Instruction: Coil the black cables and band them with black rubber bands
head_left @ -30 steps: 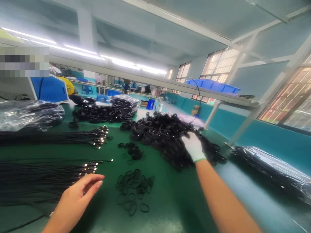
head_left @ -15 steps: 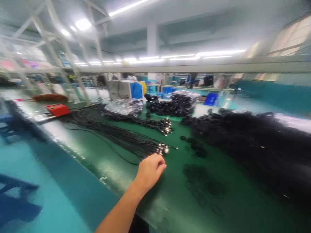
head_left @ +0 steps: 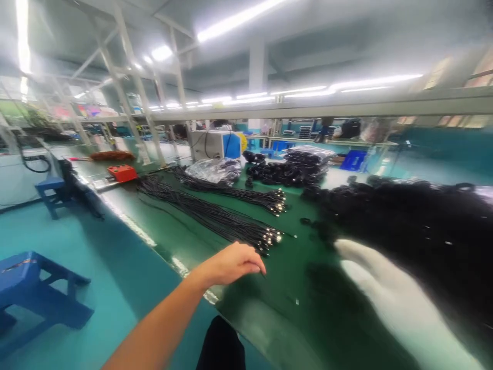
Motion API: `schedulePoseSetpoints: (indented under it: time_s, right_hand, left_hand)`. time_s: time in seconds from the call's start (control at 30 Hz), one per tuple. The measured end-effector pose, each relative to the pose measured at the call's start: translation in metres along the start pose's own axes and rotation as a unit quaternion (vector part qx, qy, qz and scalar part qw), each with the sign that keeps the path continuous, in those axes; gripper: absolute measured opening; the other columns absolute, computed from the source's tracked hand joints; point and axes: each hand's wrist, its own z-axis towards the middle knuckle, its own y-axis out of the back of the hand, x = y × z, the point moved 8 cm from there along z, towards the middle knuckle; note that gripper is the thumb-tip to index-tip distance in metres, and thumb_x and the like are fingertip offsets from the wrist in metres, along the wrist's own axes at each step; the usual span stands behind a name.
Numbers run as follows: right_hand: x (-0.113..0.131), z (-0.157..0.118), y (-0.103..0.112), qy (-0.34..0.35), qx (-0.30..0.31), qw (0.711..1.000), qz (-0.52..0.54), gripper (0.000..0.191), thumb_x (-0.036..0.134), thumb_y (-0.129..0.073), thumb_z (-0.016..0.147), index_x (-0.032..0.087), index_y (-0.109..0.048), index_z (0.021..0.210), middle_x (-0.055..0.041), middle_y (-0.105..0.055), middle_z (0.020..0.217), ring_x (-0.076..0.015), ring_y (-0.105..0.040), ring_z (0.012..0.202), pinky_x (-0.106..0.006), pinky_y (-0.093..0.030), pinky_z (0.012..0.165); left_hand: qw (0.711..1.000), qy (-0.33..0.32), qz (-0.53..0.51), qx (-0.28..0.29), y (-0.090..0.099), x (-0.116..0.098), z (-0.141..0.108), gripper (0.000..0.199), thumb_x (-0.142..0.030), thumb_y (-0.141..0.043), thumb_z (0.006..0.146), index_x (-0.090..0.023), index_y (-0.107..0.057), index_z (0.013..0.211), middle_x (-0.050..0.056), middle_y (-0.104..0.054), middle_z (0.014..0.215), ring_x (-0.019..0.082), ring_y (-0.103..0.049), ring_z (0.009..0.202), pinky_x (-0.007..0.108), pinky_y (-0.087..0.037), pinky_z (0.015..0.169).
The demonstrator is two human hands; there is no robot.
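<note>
My left hand (head_left: 239, 263), bare, is closed with thumb and finger pinched together over the green tabletop. A short dark piece of black cable (head_left: 264, 276) shows at its fingertips, and in line with it a small shiny tip (head_left: 297, 302) appears over the table. Just beyond this hand lies a long bundle of black cables (head_left: 215, 217) with bright metal ends. My right hand (head_left: 370, 277), in a white glove, is smeared by motion beside a large heap of black coiled cables (head_left: 408, 221). Whether its fingers hold anything is not visible.
A second cable bundle (head_left: 239, 194) lies behind the first. Farther back are a red box (head_left: 122, 173), a clear plastic bag (head_left: 215, 171), a grey-and-blue machine (head_left: 211, 144) and black coils (head_left: 285, 169). Blue stools (head_left: 38, 288) stand on the floor, left of the table edge.
My gloved right hand has come into view from the right. My left hand has drawn back slightly from the bundle's metal ends. The whole view has shifted, showing more at left.
</note>
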Motion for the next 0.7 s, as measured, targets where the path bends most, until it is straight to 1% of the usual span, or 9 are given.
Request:
schedulePoseSetpoints:
  time_s: [0.07, 0.1, 0.2, 0.27, 0.3, 0.37, 0.43, 0.6, 0.7]
  right_hand:
    - [0.028, -0.014, -0.049, -0.02, 0.154, 0.97, 0.188, 0.037, 0.047, -0.051, 0.085, 0.024, -0.059, 0.113, -0.0106, -0.059, 0.12, -0.0273, -0.054, 0.111, -0.048, -0.036, 0.1]
    - [0.041, -0.023, -0.072, -0.03, 0.242, 0.924, 0.293, 0.037, 0.047, -0.05, 0.085, 0.022, -0.059, 0.111, -0.012, -0.061, 0.115, -0.0262, -0.059, 0.101, -0.047, -0.042, 0.092]
    - [0.058, -0.057, -0.124, -0.132, 0.479, 0.727, 0.474, 0.031, 0.036, -0.057, 0.082, 0.012, -0.059, 0.101, -0.0158, -0.066, 0.098, -0.0263, -0.066, 0.083, -0.044, -0.053, 0.069]
    - [0.055, -0.071, -0.135, -0.184, 0.544, 0.628, 0.525, 0.031, 0.032, -0.057, 0.08, 0.006, -0.058, 0.097, -0.0167, -0.068, 0.087, -0.0269, -0.068, 0.074, -0.042, -0.054, 0.06]
    - [0.052, -0.074, -0.137, -0.198, 0.555, 0.597, 0.544, 0.033, 0.031, -0.056, 0.079, 0.004, -0.058, 0.097, -0.0171, -0.068, 0.084, -0.0277, -0.068, 0.073, -0.042, -0.054, 0.059]
    - [0.046, -0.076, -0.137, -0.211, 0.554, 0.563, 0.576, 0.037, 0.032, -0.056, 0.078, 0.002, -0.057, 0.099, -0.0183, -0.069, 0.086, -0.0297, -0.069, 0.077, -0.044, -0.055, 0.06]
    - [0.044, -0.076, -0.135, -0.211, 0.549, 0.55, 0.593, 0.038, 0.031, -0.055, 0.077, 0.003, -0.056, 0.102, -0.0183, -0.069, 0.089, -0.03, -0.068, 0.08, -0.044, -0.055, 0.062]
    - [0.045, -0.074, -0.129, -0.187, 0.551, 0.553, 0.596, 0.038, 0.027, -0.056, 0.074, 0.005, -0.057, 0.105, -0.0164, -0.07, 0.087, -0.0278, -0.068, 0.074, -0.044, -0.053, 0.06]
    - [0.04, -0.064, -0.115, -0.165, 0.508, 0.575, 0.621, 0.039, 0.034, -0.06, 0.074, 0.008, -0.057, 0.102, -0.0137, -0.07, 0.084, -0.027, -0.068, 0.072, -0.047, -0.052, 0.063]
  left_hand:
    - [0.998, -0.058, -0.018, -0.022, 0.007, -0.026, 0.011, 0.023, -0.022, -0.047, 0.089, -0.026, -0.069, 0.092, -0.003, -0.066, 0.085, 0.012, -0.057, 0.085, 0.022, -0.037, 0.08]
    - [0.996, -0.078, -0.023, -0.038, 0.01, -0.037, 0.017, 0.024, -0.022, -0.046, 0.09, -0.025, -0.069, 0.092, -0.002, -0.065, 0.085, 0.012, -0.056, 0.084, 0.022, -0.036, 0.08]
    - [0.994, -0.097, 0.003, -0.056, 0.01, -0.06, 0.035, 0.022, -0.023, -0.046, 0.09, -0.024, -0.069, 0.09, -0.001, -0.066, 0.086, 0.014, -0.055, 0.085, 0.025, -0.035, 0.081]
    - [0.994, -0.1, 0.039, -0.03, 0.0, -0.07, 0.045, 0.019, -0.025, -0.05, 0.088, -0.024, -0.069, 0.086, -0.001, -0.066, 0.084, 0.015, -0.055, 0.085, 0.028, -0.033, 0.082]
    - [0.993, -0.105, 0.048, -0.01, -0.006, -0.074, 0.048, 0.018, -0.025, -0.052, 0.087, -0.024, -0.069, 0.084, -0.001, -0.066, 0.084, 0.015, -0.055, 0.085, 0.029, -0.033, 0.083]
    - [0.992, -0.121, 0.04, 0.015, -0.014, -0.082, 0.052, 0.017, -0.024, -0.053, 0.086, -0.023, -0.069, 0.08, -0.002, -0.065, 0.081, 0.015, -0.055, 0.084, 0.028, -0.032, 0.083]
    - [0.991, -0.134, 0.01, 0.017, -0.016, -0.087, 0.056, 0.018, -0.023, -0.052, 0.087, -0.023, -0.068, 0.08, -0.002, -0.065, 0.082, 0.014, -0.055, 0.085, 0.027, -0.032, 0.084]
    - [0.988, -0.153, -0.032, -0.004, -0.019, -0.093, 0.076, 0.018, -0.025, -0.051, 0.087, -0.023, -0.068, 0.082, -0.001, -0.066, 0.085, 0.015, -0.056, 0.088, 0.029, -0.033, 0.09]
    - [0.988, -0.138, -0.053, -0.035, -0.033, -0.079, 0.088, 0.024, -0.028, -0.045, 0.09, -0.023, -0.068, 0.094, 0.0, -0.067, 0.093, 0.015, -0.058, 0.09, 0.028, -0.038, 0.087]
